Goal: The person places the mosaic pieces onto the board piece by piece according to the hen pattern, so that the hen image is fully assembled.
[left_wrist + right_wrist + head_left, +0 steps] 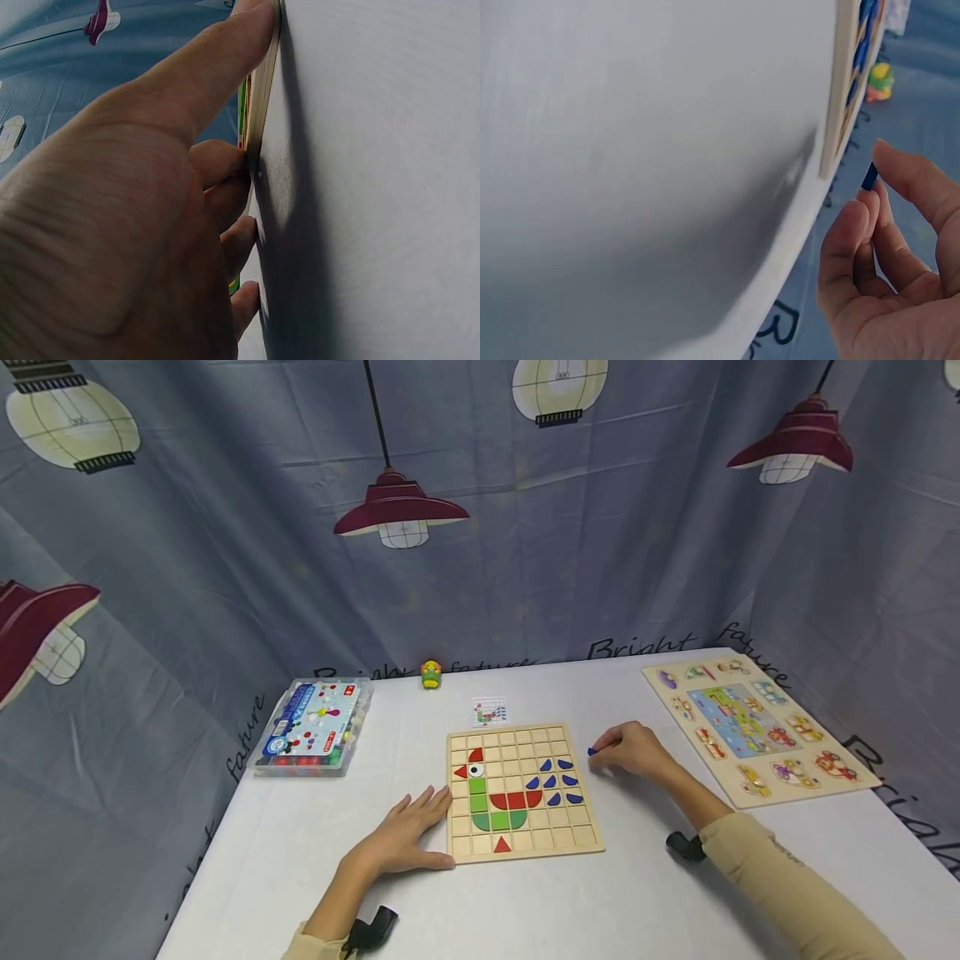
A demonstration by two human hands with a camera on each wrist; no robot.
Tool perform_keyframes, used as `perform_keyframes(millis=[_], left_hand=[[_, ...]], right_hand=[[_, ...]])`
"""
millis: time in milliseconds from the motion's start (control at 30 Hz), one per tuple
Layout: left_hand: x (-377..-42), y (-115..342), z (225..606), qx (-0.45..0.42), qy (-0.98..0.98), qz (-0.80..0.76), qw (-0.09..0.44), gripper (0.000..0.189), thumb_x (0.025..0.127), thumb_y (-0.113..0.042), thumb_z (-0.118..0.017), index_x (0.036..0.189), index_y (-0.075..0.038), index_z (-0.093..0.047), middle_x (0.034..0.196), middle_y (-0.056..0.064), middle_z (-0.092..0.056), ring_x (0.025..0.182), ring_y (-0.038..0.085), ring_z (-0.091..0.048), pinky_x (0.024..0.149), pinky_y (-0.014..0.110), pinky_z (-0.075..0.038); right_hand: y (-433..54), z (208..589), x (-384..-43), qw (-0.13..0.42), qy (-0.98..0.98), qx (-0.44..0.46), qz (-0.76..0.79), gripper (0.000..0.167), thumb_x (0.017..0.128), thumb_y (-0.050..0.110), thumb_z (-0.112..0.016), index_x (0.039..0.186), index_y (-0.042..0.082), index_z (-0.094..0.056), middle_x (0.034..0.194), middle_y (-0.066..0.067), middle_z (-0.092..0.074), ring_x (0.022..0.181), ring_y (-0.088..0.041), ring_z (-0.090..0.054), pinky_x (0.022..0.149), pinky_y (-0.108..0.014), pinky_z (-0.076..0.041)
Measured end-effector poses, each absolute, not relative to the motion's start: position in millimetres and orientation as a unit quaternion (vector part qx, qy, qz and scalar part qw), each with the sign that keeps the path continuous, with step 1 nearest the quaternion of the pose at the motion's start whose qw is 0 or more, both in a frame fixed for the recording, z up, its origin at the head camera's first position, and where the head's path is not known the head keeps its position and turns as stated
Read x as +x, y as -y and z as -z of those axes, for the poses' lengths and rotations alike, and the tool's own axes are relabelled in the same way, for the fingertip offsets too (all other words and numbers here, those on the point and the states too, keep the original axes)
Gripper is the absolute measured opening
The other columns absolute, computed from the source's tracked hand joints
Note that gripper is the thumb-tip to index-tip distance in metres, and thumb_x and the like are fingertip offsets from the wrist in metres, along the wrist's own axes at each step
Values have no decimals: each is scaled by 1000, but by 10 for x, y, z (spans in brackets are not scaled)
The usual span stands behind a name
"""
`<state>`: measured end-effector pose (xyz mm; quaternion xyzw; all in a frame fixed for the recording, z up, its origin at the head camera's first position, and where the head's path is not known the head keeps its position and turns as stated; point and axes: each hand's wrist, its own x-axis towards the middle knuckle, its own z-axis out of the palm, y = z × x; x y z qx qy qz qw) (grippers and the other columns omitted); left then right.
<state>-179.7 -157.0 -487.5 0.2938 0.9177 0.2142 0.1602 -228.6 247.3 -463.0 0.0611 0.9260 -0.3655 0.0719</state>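
Note:
A square wooden grid board (517, 752) lies on the white table, holding red, green and blue pieces in a bird-like shape. At its left edge my left hand (405, 835) rests with fingers spread, the thumb by the lower left corner. In the left wrist view the thumb and fingertips are right at the board's side (262, 105). My right hand (633, 750), just past the board's right edge, pinches a small blue piece (869, 177) between thumb and fingertips. Several blue leaf-shaped pieces (570, 798) sit in the right-hand cells. A red triangle (502, 844) lies in the bottom row.
Behind the board lies a small picture card (490, 712) with a similar bird. A clear plastic case (313, 727) stands at the left, a small yellow-green toy figure (431, 674) at the back. A wooden picture puzzle (675, 681) lies at the right, near my right forearm.

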Motion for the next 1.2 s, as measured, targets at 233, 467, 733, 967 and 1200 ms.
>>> perform_keyframes(millis=[233, 467, 733, 967, 1200], left_hand=[[-1794, 1573, 4889, 289, -920, -213, 158, 101, 75, -59, -73, 154, -12, -30, 162, 2, -24, 152, 29, -18, 122, 56, -11], [-1805, 1575, 4895, 287, -920, -216, 157, 102, 75, -60, -73, 153, -12, -30, 162, 3, -24, 152, 30, -18, 122, 57, -12], [-1807, 1572, 4915, 287, -920, -215, 160, 101, 75, -61, -73, 153, -13, -31, 162, 2, -25, 152, 29, -17, 122, 56, -12], [-1797, 1581, 4928, 288, -919, -218, 158, 101, 75, -61, -73, 153, -12, -31, 162, 2, -25, 152, 30, -18, 122, 56, -12], [-1799, 1574, 4921, 288, -919, -219, 157, 101, 75, -60, -73, 153, -12, -31, 162, 2, -25, 152, 29, -18, 122, 57, -13]], right_hand=[[-2358, 4602, -2151, 78, -924, 36, 373, 22, 75, 22, -82, 89, 8, -74, 84, -4, -69, 71, -17, -56, 60, -26, -47], [-2251, 4614, -2063, 92, -923, 22, 373, 22, 71, 21, -85, 85, 8, -74, 81, -3, -68, 70, -16, -55, 59, -25, -45], [-2179, 4596, -1903, 121, -917, 9, 380, 18, 70, 14, -85, 80, 7, -73, 70, -1, -67, 66, -14, -55, 58, -24, -44], [-2101, 4592, -1797, 156, -913, -5, 376, 18, 66, 11, -86, 75, 8, -71, 63, 0, -64, 60, -12, -55, 56, -24, -44], [-2066, 4619, -1744, 172, -917, -33, 359, 20, 63, 7, -88, 71, 8, -70, 60, 1, -62, 58, -12, -54, 56, -25, -44]])
